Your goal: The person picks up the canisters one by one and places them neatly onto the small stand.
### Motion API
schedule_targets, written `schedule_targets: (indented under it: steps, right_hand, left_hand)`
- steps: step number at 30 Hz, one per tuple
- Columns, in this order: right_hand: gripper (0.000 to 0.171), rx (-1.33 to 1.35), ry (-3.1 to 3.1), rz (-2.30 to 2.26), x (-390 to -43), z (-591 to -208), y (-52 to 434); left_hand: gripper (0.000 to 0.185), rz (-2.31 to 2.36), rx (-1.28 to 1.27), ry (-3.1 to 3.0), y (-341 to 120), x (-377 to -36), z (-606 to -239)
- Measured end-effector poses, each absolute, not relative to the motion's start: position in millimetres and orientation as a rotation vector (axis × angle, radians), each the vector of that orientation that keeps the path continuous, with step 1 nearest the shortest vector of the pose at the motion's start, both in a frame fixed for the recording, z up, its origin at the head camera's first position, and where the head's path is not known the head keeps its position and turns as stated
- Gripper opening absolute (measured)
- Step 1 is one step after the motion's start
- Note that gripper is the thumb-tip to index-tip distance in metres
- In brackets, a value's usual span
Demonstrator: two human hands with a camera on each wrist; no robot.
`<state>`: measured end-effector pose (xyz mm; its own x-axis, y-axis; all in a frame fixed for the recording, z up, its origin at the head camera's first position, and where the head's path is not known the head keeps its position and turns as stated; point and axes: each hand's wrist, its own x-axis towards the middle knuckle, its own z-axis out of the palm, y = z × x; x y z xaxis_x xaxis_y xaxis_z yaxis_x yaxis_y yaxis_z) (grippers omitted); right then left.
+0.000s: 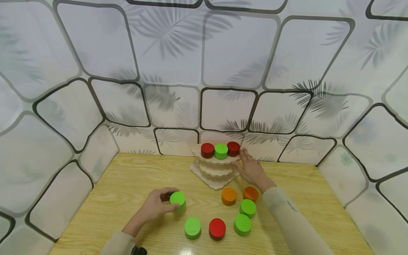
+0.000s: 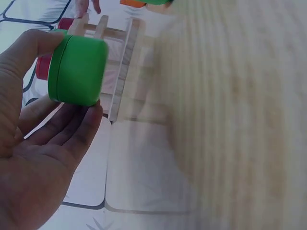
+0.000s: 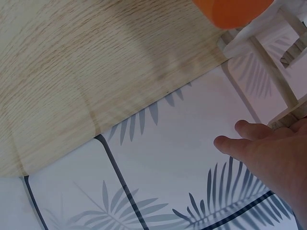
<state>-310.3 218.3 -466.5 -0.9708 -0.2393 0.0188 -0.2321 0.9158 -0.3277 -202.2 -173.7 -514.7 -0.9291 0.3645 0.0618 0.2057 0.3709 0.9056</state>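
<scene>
Held green cylinder (image 2: pixel 79 72): since its wall shows no dent under the thumb and fingers, it is probably stiff, light and hard to break; the smooth, satiny surface could slip if squeezed off-centre.
Cylinder's place: left of the stand (image 1: pixel 215 183) and nearer the person, apparently raised off the table (image 1: pixel 134 170).
Curved side: the likely best hold, thumb opposite fingers across the full width, both flat ends left free.
Left hand (image 1: pixel 156 203): pinches the cylinder this way.
Right hand (image 1: pixel 253 170): fingers extended, thumb spread, grasping nothing visible, at the stand's right edge; whether it presses there, I cannot tell.
Stand: pale wood, tiered, scalloped boards joined by bars; rigid, though a sideways knock might shift it.
Upper tier: a red cylinder (image 1: pixel 207 151), a green one (image 1: pixel 221 151) and a second red one (image 1: pixel 233 149) in a row.
Loose pieces: squat, flat-topped, round; orange (image 1: pixel 229 196), green (image 1: pixel 192 227) and red (image 1: pixel 217 229).
Table: yellowish wood grain, faintly glossy.
Backdrop (image 1: pixel 239 49): pale, printed with rounded outlines and fronds.
</scene>
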Motion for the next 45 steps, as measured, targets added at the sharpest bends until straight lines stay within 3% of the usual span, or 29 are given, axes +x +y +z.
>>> schedule_targets:
  steps: [12, 45]
  right_hand:
    - [0.086, -0.364, 3.043, -0.511, -310.8, -467.1, 218.4]
    - [0.086, -0.384, 3.033, -0.534, -310.1, -464.8, 220.5]
  left_hand:
    - [0.056, 1.698, 0.357, 2.571, -158.6, -222.0, -496.3]
    - [0.054, 1.765, 0.355, 2.699, -133.8, -285.0, -458.0]
